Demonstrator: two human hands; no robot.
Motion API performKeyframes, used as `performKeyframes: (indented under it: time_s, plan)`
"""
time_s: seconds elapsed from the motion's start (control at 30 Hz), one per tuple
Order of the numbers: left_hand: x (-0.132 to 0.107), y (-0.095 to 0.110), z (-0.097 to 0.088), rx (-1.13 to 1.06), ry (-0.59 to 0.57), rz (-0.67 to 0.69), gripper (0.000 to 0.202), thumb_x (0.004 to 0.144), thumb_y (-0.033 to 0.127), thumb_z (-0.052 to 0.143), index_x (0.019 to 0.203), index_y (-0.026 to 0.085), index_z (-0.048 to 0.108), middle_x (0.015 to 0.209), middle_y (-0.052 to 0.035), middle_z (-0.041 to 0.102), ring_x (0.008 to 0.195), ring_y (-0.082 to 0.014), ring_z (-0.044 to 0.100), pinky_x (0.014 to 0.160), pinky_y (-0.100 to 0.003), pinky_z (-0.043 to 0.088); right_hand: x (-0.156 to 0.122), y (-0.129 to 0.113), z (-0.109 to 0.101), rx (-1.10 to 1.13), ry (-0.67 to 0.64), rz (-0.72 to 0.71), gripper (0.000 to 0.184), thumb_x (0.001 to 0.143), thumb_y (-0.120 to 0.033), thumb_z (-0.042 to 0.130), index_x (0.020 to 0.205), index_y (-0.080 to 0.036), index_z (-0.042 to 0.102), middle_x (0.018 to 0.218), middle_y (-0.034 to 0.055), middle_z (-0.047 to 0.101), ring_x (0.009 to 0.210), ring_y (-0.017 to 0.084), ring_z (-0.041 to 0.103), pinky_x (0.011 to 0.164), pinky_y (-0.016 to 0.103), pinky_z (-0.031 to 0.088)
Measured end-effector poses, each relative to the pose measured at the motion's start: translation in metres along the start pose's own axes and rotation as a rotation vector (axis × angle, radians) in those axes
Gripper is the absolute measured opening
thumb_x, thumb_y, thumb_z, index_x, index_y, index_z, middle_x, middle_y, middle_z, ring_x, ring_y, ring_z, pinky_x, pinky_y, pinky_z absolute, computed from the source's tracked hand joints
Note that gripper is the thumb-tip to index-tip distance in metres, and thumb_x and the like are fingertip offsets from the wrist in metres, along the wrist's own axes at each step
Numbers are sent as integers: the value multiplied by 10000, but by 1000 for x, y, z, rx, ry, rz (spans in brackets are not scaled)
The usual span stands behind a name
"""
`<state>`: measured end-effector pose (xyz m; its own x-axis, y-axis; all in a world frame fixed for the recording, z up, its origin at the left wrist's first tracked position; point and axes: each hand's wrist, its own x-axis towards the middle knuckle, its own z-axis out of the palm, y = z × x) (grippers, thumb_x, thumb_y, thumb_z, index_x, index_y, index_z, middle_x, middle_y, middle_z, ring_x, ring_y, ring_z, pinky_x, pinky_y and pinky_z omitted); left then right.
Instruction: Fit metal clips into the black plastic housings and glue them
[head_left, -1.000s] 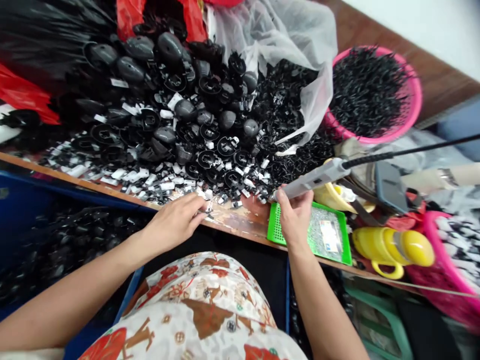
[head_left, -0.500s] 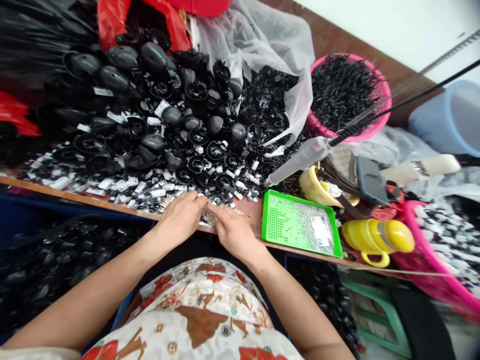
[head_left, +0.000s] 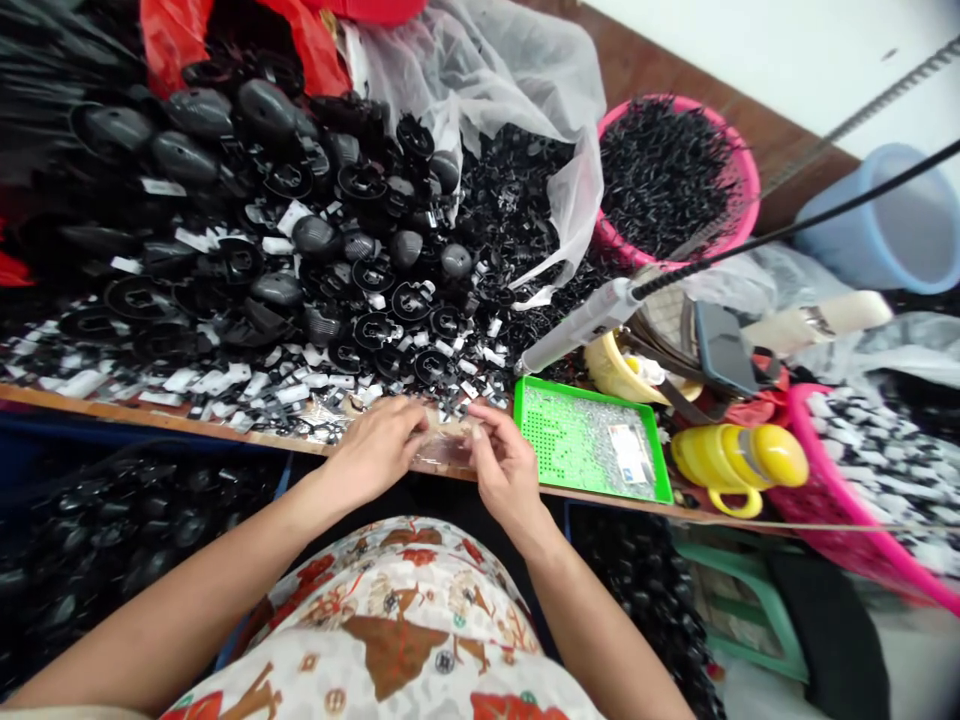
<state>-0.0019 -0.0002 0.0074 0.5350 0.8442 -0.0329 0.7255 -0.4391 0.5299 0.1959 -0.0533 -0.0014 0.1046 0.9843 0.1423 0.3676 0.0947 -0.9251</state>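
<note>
My left hand (head_left: 379, 452) and my right hand (head_left: 504, 466) meet at the front edge of the wooden table (head_left: 225, 432). Between their pinched fingers they hold a small clear plastic bag (head_left: 448, 447), its contents too small to make out. Just behind the hands lies a heap of black plastic parts (head_left: 315, 250) mixed with small white pieces. A grey electric screwdriver (head_left: 577, 325) hangs on a black cable above the table, to the right of my hands, untouched.
A green tray (head_left: 660, 480) of small screws sits right of my hands. A pink basket (head_left: 742, 175) of black pieces stands behind it, with a yellow mug (head_left: 731, 458), another pink basket (head_left: 825, 480) and a blue bucket (head_left: 877, 220) at right. Blue bins (head_left: 22, 430) of black parts below.
My right hand let go of the hanging screwdriver and came left to join my left hand; both now grip the small clear bag. The screwdriver swung up and away.
</note>
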Motion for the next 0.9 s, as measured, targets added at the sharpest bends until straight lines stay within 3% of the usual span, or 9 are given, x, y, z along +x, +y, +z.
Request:
performKeyframes:
  time_s: [0.23, 0.37, 0.57, 0.67, 0.77, 0.9]
  plan:
    - [21, 15, 18, 83, -10, 69, 122, 939, 168, 556, 933, 188, 676, 943, -81, 660, 938, -265, 621, 828, -380, 489, -11, -2, -1, 118, 13, 47, 264, 997, -356, 563, 1189, -223, 685, 844, 25, 695, 675, 128, 643, 613, 254, 541]
    - [17, 12, 15, 80, 18, 38, 151, 963, 158, 512, 924, 176, 657, 959, -86, 664, 938, -249, 614, 845, -369, 486, -11, 3, 3, 71, -28, 23, 256, 998, -337, 559, 1185, -218, 688, 873, 34, 702, 698, 138, 643, 644, 272, 549]
    - [-12, -16, -17, 49, 198, -130, 155, 982, 207, 497, 951, 198, 649, 980, -77, 656, 956, -256, 609, 868, -392, 479, 12, -2, 10, -237, -385, -57, 192, 964, -216, 581, 1103, -196, 713, 1007, 75, 706, 907, 178, 665, 857, 321, 541]
    - [-23, -27, -26, 31, 91, -122, 146, 971, 262, 536, 976, 211, 672, 982, -71, 656, 953, -258, 625, 862, -395, 484, 30, -12, 22, -383, -546, -99, 185, 943, -165, 595, 1090, -187, 705, 1061, 81, 709, 990, 192, 651, 918, 327, 497]
    - [-25, -31, -23, 53, -19, -74, 163, 957, 281, 563, 1014, 223, 705, 982, -74, 661, 975, -270, 638, 890, -410, 488, 45, -25, 33, -508, -656, -79, 113, 906, -179, 659, 1017, -179, 682, 987, 59, 699, 867, 172, 624, 798, 285, 456]
    - [-21, -33, -18, 155, 32, -116, 174, 956, 266, 543, 944, 207, 706, 931, -92, 665, 953, -294, 638, 860, -417, 494, 55, -35, 39, -571, -692, 21, 97, 877, -211, 709, 939, -196, 636, 833, 1, 661, 699, 133, 545, 668, 250, 358]
